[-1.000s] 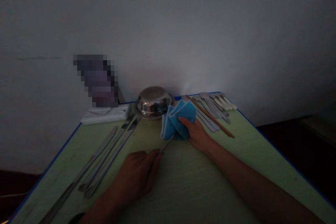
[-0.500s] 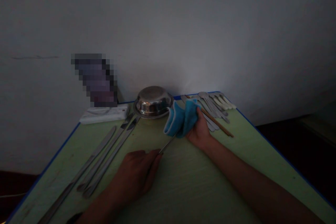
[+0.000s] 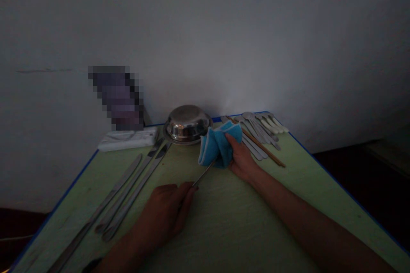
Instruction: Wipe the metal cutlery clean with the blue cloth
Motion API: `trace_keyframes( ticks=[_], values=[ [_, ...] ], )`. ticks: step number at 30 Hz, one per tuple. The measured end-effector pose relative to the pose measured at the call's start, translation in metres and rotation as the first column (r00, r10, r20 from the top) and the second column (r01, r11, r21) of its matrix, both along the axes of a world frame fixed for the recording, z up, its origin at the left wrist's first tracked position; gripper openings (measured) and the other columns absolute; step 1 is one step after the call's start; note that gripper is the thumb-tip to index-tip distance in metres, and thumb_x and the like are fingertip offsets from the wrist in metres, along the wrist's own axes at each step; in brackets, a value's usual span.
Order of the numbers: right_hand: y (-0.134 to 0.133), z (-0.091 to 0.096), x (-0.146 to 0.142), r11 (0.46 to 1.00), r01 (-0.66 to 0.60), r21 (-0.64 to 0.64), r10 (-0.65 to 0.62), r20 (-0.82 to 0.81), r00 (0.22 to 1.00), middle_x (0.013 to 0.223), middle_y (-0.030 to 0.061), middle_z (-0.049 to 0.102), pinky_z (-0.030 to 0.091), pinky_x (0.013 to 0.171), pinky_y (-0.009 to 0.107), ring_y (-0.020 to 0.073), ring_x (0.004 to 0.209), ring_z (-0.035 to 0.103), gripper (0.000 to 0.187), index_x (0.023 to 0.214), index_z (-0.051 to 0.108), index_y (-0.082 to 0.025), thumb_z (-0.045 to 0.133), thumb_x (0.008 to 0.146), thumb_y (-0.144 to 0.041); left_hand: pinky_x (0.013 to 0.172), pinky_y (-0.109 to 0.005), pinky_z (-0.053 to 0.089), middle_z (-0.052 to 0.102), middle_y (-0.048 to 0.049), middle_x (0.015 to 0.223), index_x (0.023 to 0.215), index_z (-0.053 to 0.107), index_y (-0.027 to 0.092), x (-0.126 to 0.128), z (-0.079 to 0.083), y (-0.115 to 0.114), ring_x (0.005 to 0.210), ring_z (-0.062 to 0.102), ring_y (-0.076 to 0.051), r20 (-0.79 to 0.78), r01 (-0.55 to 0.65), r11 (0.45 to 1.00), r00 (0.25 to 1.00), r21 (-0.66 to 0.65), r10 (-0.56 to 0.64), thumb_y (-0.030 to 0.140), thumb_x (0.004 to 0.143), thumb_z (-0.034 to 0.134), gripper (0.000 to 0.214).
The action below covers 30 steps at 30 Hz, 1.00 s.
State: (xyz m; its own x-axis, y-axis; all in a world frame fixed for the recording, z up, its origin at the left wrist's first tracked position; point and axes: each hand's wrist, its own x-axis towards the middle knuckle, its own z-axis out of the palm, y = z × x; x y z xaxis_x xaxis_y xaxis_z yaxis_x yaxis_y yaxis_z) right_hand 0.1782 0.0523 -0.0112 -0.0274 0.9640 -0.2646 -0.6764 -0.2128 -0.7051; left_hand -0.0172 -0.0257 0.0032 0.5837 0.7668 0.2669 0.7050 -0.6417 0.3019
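Note:
Over the middle of the table, my left hand (image 3: pixel 171 207) is closed around one end of a thin metal utensil (image 3: pixel 203 174). Its far end disappears into a folded blue cloth (image 3: pixel 218 145) with pale edging, so I cannot tell what kind of utensil it is. My right hand (image 3: pixel 241 158) grips the cloth, thumb on top, wrapped around that hidden end. Just behind the cloth lies an upturned shiny metal bowl (image 3: pixel 188 121). To the right of my right hand is a pair of wooden chopsticks (image 3: pixel 265 149).
Long metal table knives (image 3: pixel 124 183) lie slanted on the left of the green table (image 3: pixel 256 230). A white packet (image 3: pixel 128 138) and a blurred-out upright object (image 3: pixel 120 98) stand at the back left, by the wall. Several spoons and other cutlery (image 3: pixel 256 128) lie at the back right.
The blue cloth and my right hand have shifted slightly left, toward my left hand, and the right thumb now presses over the cloth. My left hand has barely moved.

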Motion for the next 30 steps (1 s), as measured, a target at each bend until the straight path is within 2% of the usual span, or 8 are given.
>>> trace_keyframes(
  ticks=[5, 9, 13, 16, 18, 21, 27, 30],
  values=[
    [-0.008, -0.005, 0.001, 0.959, -0.146, 0.243, 0.064, 0.317, 0.946, 0.082, 0.0011, 0.072, 0.051, 0.079, 0.028, 0.0133, 0.074, 0.066, 0.024, 0.086, 0.067, -0.018, 0.067, 0.07, -0.036, 0.056, -0.025, 0.049, 0.067, -0.0024, 0.066, 0.088, 0.059, 0.017, 0.001, 0.002, 0.002, 0.056, 0.065, -0.016, 0.07, -0.076, 0.983, 0.994, -0.169, 0.089, 0.029, 0.095, 0.029, 0.033],
    [-0.011, -0.006, 0.002, 0.925, -0.217, 0.313, 0.052, 0.461, 0.886, 0.087, 0.0018, 0.072, 0.05, 0.08, 0.027, 0.0131, 0.077, 0.065, 0.026, 0.087, 0.068, -0.018, 0.069, 0.068, -0.036, 0.045, -0.022, 0.043, 0.062, 0.002, 0.057, 0.086, 0.059, 0.018, 0.001, 0.005, 0.001, 0.045, 0.059, -0.014, 0.124, -0.112, 0.961, 0.981, -0.253, 0.147, 0.033, 0.095, 0.029, 0.034],
    [-0.005, -0.002, -0.002, 0.993, -0.013, 0.12, -0.009, 0.182, 0.983, 0.083, 0.0007, 0.073, 0.053, 0.077, 0.029, 0.0138, 0.074, 0.067, 0.029, 0.086, 0.067, -0.019, 0.065, 0.071, -0.044, 0.039, -0.02, 0.037, 0.056, 0.0051, 0.05, 0.084, 0.06, 0.019, 0.003, 0.009, 0.001, 0.038, 0.051, -0.012, 0.185, -0.113, 0.95, 0.968, -0.291, 0.172, 0.035, 0.094, 0.029, 0.036],
    [0.001, 0.003, -0.002, 0.979, 0.19, -0.07, -0.196, -0.101, 0.975, 0.078, -0.0014, 0.073, 0.055, 0.072, 0.028, 0.0125, 0.069, 0.067, 0.027, 0.087, 0.065, -0.02, 0.055, 0.08, -0.045, 0.041, -0.021, 0.038, 0.051, 0.0057, 0.047, 0.083, 0.062, 0.018, 0.004, 0.01, 0.001, 0.039, 0.05, -0.012, 0.206, -0.092, 0.951, 0.966, -0.295, 0.157, 0.035, 0.094, 0.03, 0.038],
    [0.004, 0.007, -0.001, 0.966, 0.235, -0.106, -0.25, -0.169, 0.953, 0.075, -0.0023, 0.073, 0.055, 0.071, 0.025, 0.0108, 0.067, 0.067, 0.023, 0.087, 0.064, -0.019, 0.051, 0.085, -0.038, 0.041, -0.021, 0.037, 0.049, 0.006, 0.045, 0.083, 0.063, 0.018, 0.003, 0.01, 0.001, 0.038, 0.049, -0.012, 0.22, -0.09, 0.952, 0.962, -0.294, 0.159, 0.035, 0.093, 0.03, 0.039],
    [0.003, 0.01, -0.001, 0.978, 0.189, -0.087, -0.2, -0.149, 0.968, 0.074, -0.0016, 0.073, 0.055, 0.069, 0.025, 0.0109, 0.065, 0.066, 0.02, 0.085, 0.064, -0.019, 0.051, 0.086, -0.034, 0.04, -0.021, 0.035, 0.044, 0.0064, 0.044, 0.082, 0.063, 0.018, 0.002, 0.01, 0.001, 0.038, 0.046, -0.012, 0.25, -0.111, 0.942, 0.948, -0.316, 0.196, 0.038, 0.092, 0.032, 0.039],
    [-0.006, 0.003, -0.003, 0.997, 0.036, 0.072, -0.045, 0.119, 0.992, 0.075, 0.0008, 0.071, 0.052, 0.072, 0.029, 0.0147, 0.071, 0.064, 0.032, 0.086, 0.064, -0.019, 0.058, 0.076, -0.049, 0.04, -0.02, 0.032, 0.041, 0.0061, 0.047, 0.085, 0.063, 0.017, 0.003, 0.012, 0.001, 0.042, 0.044, -0.012, 0.312, -0.138, 0.845, 0.889, -0.517, 0.336, 0.044, 0.091, 0.034, 0.041],
    [-0.016, 0.0, -0.004, 0.969, -0.164, 0.186, 0.052, 0.495, 0.868, 0.069, 0.0011, 0.067, 0.048, 0.071, 0.029, 0.0167, 0.071, 0.062, 0.039, 0.078, 0.065, -0.017, 0.056, 0.073, -0.055, 0.043, -0.02, 0.033, 0.041, 0.0058, 0.052, 0.083, 0.06, 0.017, 0.006, 0.011, 0.002, 0.047, 0.044, -0.012, 0.33, -0.118, 0.806, 0.871, -0.58, 0.365, 0.042, 0.091, 0.035, 0.037]
  ],
)
